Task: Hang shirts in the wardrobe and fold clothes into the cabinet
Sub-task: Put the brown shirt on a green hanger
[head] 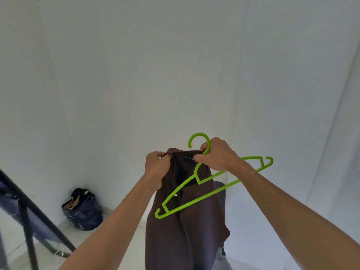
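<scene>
Your left hand [156, 168] pinches the brown shirt [187, 221] collar; your right hand [218, 155] grips collar and green hanger [196, 193] — the hanger still sits outside the shirt and could snag.

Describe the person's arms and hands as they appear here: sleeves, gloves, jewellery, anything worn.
Both forearms are bare all the way to the bottom edge of the picture; no sleeve shows. The left hand and right hand wear no gloves. No watch, bracelet or strap shows on either wrist, and no ring is visible on the fingers that can be seen. No markings show on either arm.
</scene>
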`<state>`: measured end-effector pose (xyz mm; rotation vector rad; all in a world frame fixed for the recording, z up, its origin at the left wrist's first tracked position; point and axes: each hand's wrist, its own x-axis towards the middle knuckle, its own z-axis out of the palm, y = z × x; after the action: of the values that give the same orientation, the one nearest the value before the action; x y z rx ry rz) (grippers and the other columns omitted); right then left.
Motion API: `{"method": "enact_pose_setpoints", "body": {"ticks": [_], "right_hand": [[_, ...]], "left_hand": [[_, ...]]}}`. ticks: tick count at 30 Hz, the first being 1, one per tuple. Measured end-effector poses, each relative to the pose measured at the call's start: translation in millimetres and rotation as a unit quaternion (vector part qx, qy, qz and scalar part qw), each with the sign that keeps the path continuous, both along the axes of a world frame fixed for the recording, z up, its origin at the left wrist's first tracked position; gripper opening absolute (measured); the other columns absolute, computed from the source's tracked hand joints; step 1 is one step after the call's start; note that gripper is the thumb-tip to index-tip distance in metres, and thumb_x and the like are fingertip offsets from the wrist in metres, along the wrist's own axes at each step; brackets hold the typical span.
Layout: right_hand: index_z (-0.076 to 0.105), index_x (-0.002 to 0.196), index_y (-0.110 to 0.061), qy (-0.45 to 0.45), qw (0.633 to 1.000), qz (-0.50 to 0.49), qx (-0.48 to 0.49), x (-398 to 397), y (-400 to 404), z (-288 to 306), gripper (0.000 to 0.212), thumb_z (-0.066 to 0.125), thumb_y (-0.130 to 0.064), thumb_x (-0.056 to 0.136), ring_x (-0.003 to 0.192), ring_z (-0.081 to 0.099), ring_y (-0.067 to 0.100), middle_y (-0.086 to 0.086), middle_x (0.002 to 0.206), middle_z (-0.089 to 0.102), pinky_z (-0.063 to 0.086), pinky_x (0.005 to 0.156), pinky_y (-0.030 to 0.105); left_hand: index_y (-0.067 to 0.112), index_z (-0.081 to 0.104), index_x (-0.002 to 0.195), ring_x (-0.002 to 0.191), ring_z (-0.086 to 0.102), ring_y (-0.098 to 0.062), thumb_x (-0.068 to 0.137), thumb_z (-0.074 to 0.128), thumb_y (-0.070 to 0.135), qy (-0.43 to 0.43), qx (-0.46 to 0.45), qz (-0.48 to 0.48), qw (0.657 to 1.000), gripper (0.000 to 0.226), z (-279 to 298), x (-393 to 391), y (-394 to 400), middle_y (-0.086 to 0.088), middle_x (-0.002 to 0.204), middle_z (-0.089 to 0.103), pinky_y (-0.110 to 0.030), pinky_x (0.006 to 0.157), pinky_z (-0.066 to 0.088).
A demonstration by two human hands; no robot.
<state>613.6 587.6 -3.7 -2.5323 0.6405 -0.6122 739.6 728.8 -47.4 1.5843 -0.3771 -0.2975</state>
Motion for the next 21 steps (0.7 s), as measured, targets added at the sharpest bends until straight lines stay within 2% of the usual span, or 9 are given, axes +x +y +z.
{"method": "enact_pose_setpoints", "body": {"ticks": [2,4,6,7,9,11,16,19,21], "right_hand": [[0.068,0.062,-0.022,-0.004,1.000,0.004,0.019,-2.3,-6.0,-4.4,0.026,0.076,-0.042,0.076,0.062,0.055,0.017,-0.004,0.054,0.056,0.047,0.061,0.034],[0.070,0.066,-0.019,-0.004,0.999,0.012,0.039,-7.4,-10.1,-6.3,0.032,0.079,-0.048,0.077,0.057,0.052,0.011,-0.011,0.048,0.052,0.044,0.058,0.029],[0.069,0.072,-0.016,0.002,0.996,0.032,0.079,-14.6,-13.5,-4.3,0.041,0.079,-0.055,0.076,0.048,0.046,0.005,-0.014,0.045,0.047,0.040,0.055,0.023],[0.068,0.073,-0.017,0.003,0.993,0.045,0.112,-19.2,-15.5,-1.7,0.042,0.080,-0.057,0.074,0.048,0.045,0.007,-0.009,0.050,0.046,0.041,0.054,0.023],[0.067,0.074,-0.017,-0.005,0.980,0.069,0.188,-27.5,-19.4,6.2,0.040,0.081,-0.054,0.074,0.056,0.044,0.014,0.001,0.062,0.043,0.048,0.055,0.025],[0.067,0.079,-0.012,-0.024,0.969,0.088,0.230,-35.5,-24.5,18.3,0.039,0.081,-0.048,0.078,0.061,0.042,0.018,0.002,0.064,0.039,0.052,0.059,0.028],[0.064,0.081,-0.009,-0.070,0.967,0.089,0.228,-34.2,-22.6,34.6,0.036,0.079,-0.041,0.082,0.062,0.040,0.018,-0.001,0.058,0.037,0.054,0.059,0.031],[0.062,0.080,-0.010,-0.080,0.963,0.105,0.235,-17.9,-5.2,27.6,0.035,0.078,-0.041,0.084,0.060,0.039,0.017,-0.005,0.055,0.033,0.055,0.058,0.031],[0.061,0.078,-0.012,-0.083,0.961,0.113,0.238,-4.4,8.0,19.7,0.033,0.076,-0.040,0.087,0.057,0.041,0.015,-0.006,0.054,0.036,0.056,0.057,0.030]], "left_hand": [[0.013,0.065,0.084,0.082,0.068,-0.027,0.089,0.069,0.027,-0.108,0.048,0.007,0.993,0.015,-5.0,6.1,1.1,-0.011,0.087,0.070,-0.037,0.066,0.055],[0.014,0.067,0.074,0.075,0.064,-0.021,0.087,0.072,0.032,-0.231,0.122,0.014,0.965,0.023,-4.3,15.2,5.0,-0.006,0.079,0.067,-0.028,0.062,0.047],[0.012,0.067,0.067,0.073,0.061,-0.021,0.087,0.072,0.034,-0.291,0.180,0.013,0.939,0.030,0.8,24.6,10.0,-0.004,0.071,0.063,-0.028,0.064,0.044],[0.012,0.068,0.067,0.074,0.061,-0.022,0.088,0.071,0.034,-0.307,0.206,0.012,0.929,0.031,3.6,29.5,11.4,-0.003,0.070,0.062,-0.029,0.066,0.046],[0.010,0.069,0.066,0.075,0.061,-0.027,0.087,0.069,0.030,-0.311,0.256,0.012,0.915,0.029,7.7,38.6,16.0,-0.003,0.064,0.059,-0.030,0.065,0.047],[0.008,0.064,0.060,0.067,0.057,-0.027,0.084,0.066,0.025,-0.288,0.287,0.017,0.913,0.029,10.2,45.8,22.0,-0.003,0.058,0.055,-0.026,0.058,0.042],[0.009,0.049,0.054,0.054,0.041,-0.024,0.074,0.057,0.017,-0.249,0.311,0.041,0.916,0.023,11.9,54.5,35.4,-0.002,0.051,0.043,-0.023,0.049,0.032],[0.006,0.065,0.062,0.057,0.055,-0.024,0.073,0.059,0.020,-0.253,0.327,0.040,0.910,0.020,16.0,52.0,33.9,-0.004,0.057,0.056,-0.025,0.053,0.043],[0.009,0.068,0.066,0.063,0.062,-0.026,0.076,0.059,0.023,-0.273,0.343,0.033,0.898,0.019,19.4,48.9,31.9,-0.004,0.064,0.063,-0.026,0.056,0.047]]}}
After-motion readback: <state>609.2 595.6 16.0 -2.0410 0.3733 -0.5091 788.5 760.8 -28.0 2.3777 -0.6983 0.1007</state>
